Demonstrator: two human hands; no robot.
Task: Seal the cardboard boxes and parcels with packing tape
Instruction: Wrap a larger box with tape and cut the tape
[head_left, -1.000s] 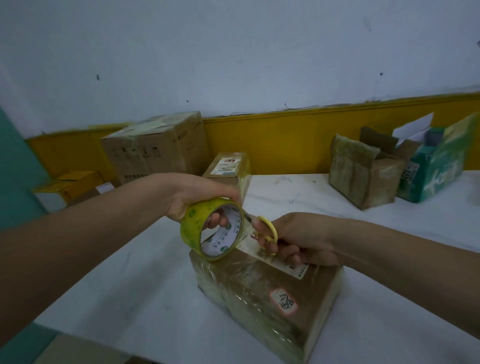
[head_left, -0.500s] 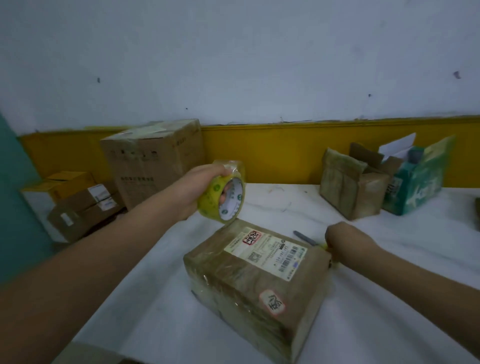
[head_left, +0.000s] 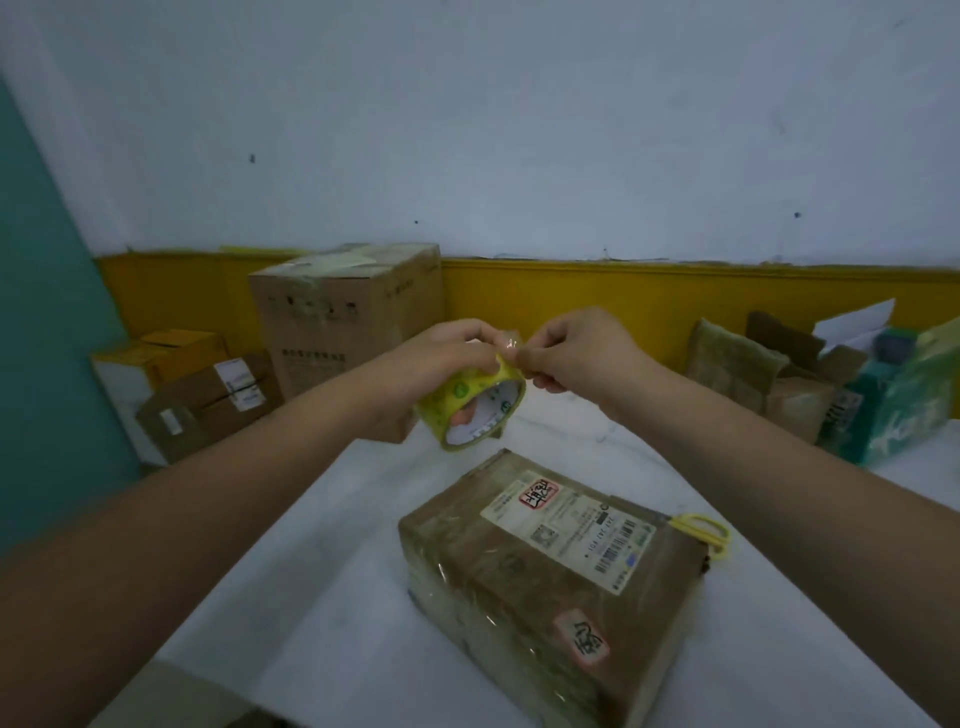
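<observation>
Scissors (head_left: 698, 527) set down, the right hand (head_left: 576, 353) now pinches the thin, sticky tape end (head_left: 506, 357); the left hand (head_left: 452, 353) grips the light, stiff tape roll (head_left: 457, 404).

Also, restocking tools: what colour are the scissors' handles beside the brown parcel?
Yellow scissor handles, head view.

Brown cardboard parcel (head_left: 550, 577) under glossy film, paper label (head_left: 569, 522), shiny tape roll (head_left: 470, 402)
</observation>
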